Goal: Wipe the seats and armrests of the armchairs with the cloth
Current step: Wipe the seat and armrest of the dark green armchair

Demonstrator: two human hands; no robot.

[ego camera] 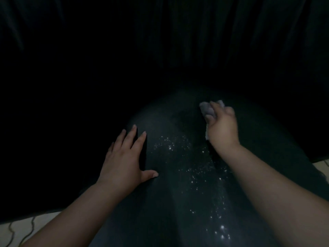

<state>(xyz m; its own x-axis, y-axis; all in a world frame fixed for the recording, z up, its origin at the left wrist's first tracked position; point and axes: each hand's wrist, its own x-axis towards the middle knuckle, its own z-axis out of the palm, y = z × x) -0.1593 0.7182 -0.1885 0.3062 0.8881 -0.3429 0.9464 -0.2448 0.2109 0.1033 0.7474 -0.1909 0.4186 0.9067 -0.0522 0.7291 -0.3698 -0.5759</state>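
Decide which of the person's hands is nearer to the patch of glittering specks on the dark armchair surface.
About equal; marginally the right. The left hand lies flat just left of the specks. The right hand, gripping the cloth, sits just above and right of them.

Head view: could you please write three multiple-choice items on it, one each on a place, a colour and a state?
1. Where is the cloth?
A. in the right hand
B. under the left hand
C. on the floor

2. What colour is the chair surface?
A. white
B. red
C. black

3. How is the left hand?
A. clenched
B. flat, fingers straight
C. pinching cloth

Key:
1 A: the right hand grips it.
2 C: dark and glossy, with bright specks.
3 B: the palm rests on the surface.
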